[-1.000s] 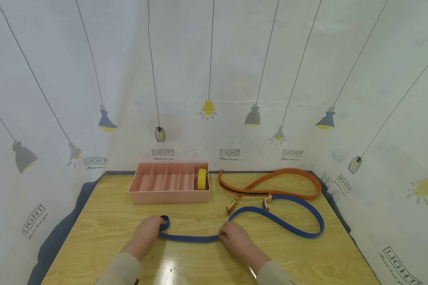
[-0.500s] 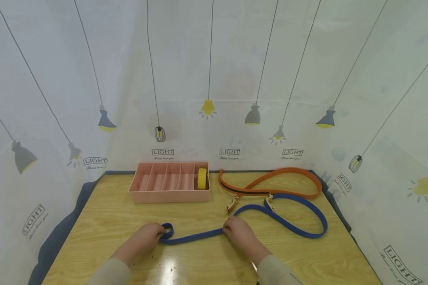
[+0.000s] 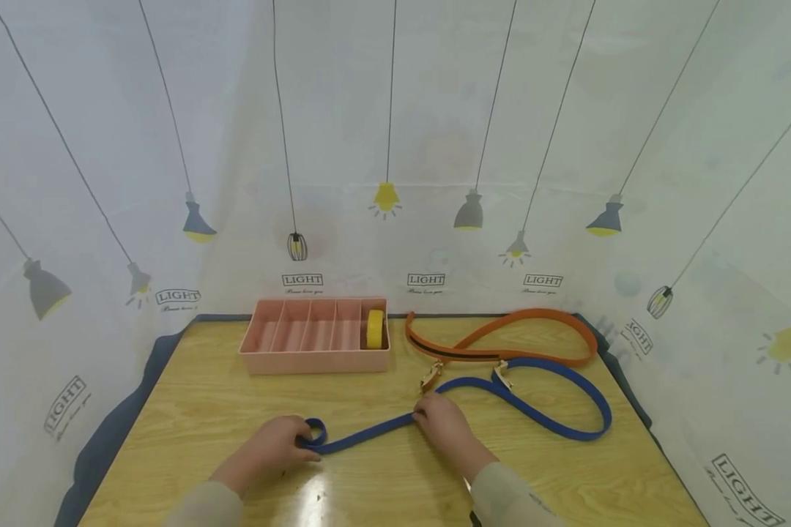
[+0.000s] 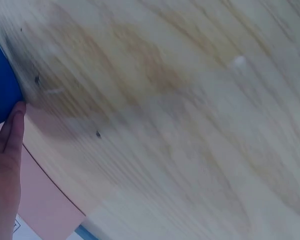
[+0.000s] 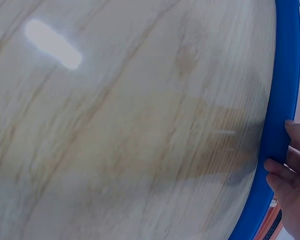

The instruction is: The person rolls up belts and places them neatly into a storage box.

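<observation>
A long blue belt [image 3: 556, 423] lies on the wooden table, its gold buckle [image 3: 503, 375] at the start of a wide loop on the right. Its near end forms a small coil [image 3: 323, 432], which my left hand [image 3: 273, 443] grips at its left side. In the left wrist view, fingertips [image 4: 19, 111] press against the blue strap [image 4: 1, 82]. My right hand [image 3: 447, 427] pinches the strap farther along; the right wrist view shows thumb and fingers [image 5: 277, 172] on either edge of the band [image 5: 285, 75]. Between the hands the strap runs straight, slanting up to the right.
A pink divided box [image 3: 316, 362] stands at the back, with a yellow coiled strap [image 3: 374, 329] in its rightmost compartment. Behind the blue loop lies an orange belt [image 3: 554, 313] with a gold buckle [image 3: 431, 375]. A white curtain [image 3: 395, 110] printed with lamps surrounds the table.
My left hand and the coil have shifted nearer to me and to the right. My right hand moved slightly away, tilting the strap between them. The blue loop slid a little right.
</observation>
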Available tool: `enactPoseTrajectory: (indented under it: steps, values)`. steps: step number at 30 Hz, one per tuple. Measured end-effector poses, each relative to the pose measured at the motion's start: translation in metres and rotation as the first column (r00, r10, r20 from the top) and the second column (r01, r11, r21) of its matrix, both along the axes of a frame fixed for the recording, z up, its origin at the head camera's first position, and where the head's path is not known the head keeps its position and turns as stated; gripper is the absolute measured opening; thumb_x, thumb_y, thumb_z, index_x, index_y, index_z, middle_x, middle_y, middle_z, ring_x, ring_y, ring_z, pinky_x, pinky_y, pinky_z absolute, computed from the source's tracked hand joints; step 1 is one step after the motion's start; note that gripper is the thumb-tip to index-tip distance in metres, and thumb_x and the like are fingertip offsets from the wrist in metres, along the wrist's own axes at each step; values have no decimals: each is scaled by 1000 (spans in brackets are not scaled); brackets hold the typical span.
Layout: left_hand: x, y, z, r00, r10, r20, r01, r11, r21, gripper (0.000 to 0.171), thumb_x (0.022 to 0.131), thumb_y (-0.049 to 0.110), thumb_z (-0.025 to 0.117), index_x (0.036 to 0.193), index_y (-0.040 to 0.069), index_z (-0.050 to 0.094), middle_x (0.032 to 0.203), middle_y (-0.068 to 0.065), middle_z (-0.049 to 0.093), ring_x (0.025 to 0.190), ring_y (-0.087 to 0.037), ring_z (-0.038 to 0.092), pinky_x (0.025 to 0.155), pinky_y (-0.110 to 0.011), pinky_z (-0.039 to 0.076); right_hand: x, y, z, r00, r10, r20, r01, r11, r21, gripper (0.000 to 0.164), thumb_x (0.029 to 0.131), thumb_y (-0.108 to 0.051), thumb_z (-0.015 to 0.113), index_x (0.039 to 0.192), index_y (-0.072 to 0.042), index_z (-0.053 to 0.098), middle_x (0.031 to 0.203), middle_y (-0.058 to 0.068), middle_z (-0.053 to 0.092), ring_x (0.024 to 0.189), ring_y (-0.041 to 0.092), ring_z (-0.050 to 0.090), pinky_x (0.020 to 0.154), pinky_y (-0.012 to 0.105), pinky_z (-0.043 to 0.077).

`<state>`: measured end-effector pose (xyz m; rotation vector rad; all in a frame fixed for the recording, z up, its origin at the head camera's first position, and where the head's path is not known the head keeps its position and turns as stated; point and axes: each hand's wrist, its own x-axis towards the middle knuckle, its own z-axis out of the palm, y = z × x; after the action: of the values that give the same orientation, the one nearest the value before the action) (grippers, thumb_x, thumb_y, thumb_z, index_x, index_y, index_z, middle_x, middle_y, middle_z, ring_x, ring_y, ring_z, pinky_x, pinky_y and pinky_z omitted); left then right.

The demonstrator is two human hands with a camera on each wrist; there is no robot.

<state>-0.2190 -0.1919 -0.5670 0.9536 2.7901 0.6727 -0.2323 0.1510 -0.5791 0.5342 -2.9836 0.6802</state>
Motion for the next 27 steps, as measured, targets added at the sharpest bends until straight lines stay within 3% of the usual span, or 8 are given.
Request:
enactPoseTrajectory:
  steps: [7,10,14,17,21,27]
  values:
    - [1,12,-2,998,51,-41,-52,998,-23,37,81,34,78,60,20,51,62,13,42,55,-3,37,52,-25,36,2,-6,-3,998,-24,-64,23,1000,-7,5,88,-13,71,88,-8,71,87,2,61,80,21,62,72,37,53]
    - [1,15,-3,997,60,-56,-63,997,-42,39,83,32,77,59,20,48,60,12,41,54,-4,35,51,-25,35,5,-10,-4,998,-45,-49,43,998,-44,13,89,-9,70,101,-3,70,107,13,63,96,29,63,82,42,53]
    - [1,19,-4,995,75,-71,-80,995,-63,39,83,31,76,59,20,48,59,12,41,53,-5,35,51,-25,35,11,-21,-4,999,-41,6,41,989,-141,28,91,-6,65,119,0,63,128,19,50,107,35,60,87,45,52]
    - [3,22,-5,992,97,-83,-103,993,-66,39,83,31,76,58,20,47,58,12,41,53,-5,36,51,-26,35,16,-31,-3,1000,12,25,-7,985,-174,27,91,-6,64,118,-2,62,118,10,50,99,26,61,82,38,54]
    - [4,28,-6,987,110,-115,-118,991,-64,39,84,32,74,58,21,47,58,13,41,54,-6,36,52,-27,36,21,-44,-2,992,122,26,-118,984,-135,26,87,-5,65,113,-3,64,106,4,57,99,22,60,87,35,51]
    - [4,38,-9,984,56,-168,-63,997,-39,37,83,29,75,58,21,49,61,12,41,55,-6,37,52,-27,36,24,-55,1,979,186,88,-179,981,-73,39,88,-11,65,126,-4,60,129,11,59,126,31,49,106,44,38]
